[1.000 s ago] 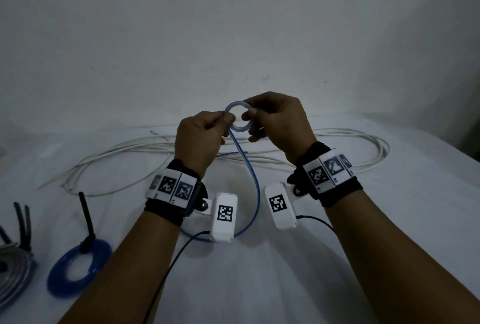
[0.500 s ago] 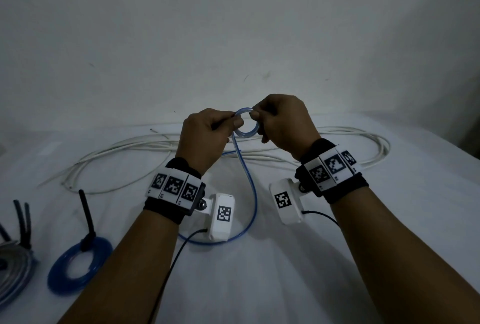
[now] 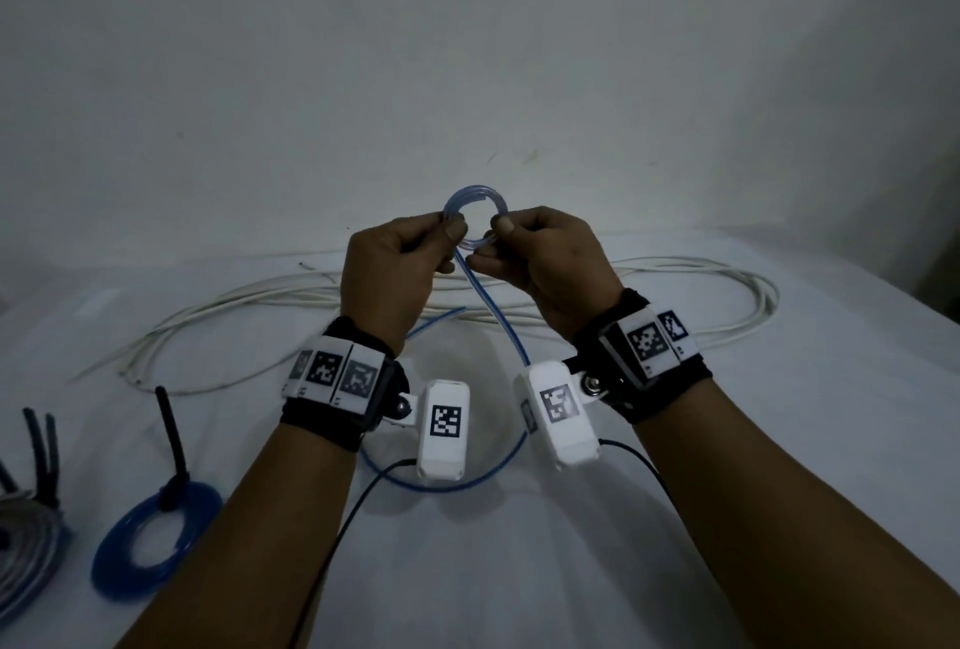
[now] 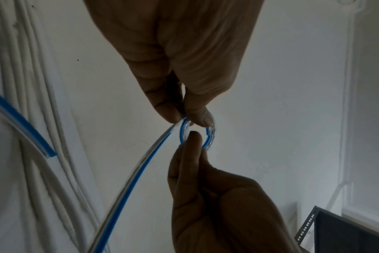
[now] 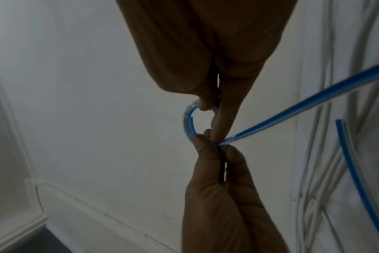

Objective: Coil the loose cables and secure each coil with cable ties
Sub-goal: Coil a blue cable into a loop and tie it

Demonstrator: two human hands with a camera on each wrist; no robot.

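Both hands are holding a small ring wound from clear, blue-striped flexible cable [image 3: 475,217] above the white-covered table [image 3: 675,518]. The left hand [image 3: 392,279] is pinching its left side between thumb and fingers; the right hand [image 3: 545,269] is pinching the right. The cable's loose tail is trailing down onto the table. At the left edge are lying a blue tied coil [image 3: 156,539] and, seemingly, a grey coil [image 3: 26,549].

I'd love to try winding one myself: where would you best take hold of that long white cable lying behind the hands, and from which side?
Probably at its right-hand bend, coming from above and from the right. There the white cable already curves round in several strands lying close together on the table, so one grip could gather a ready loop. The left side trails off into thin loose ends, a poorer start.
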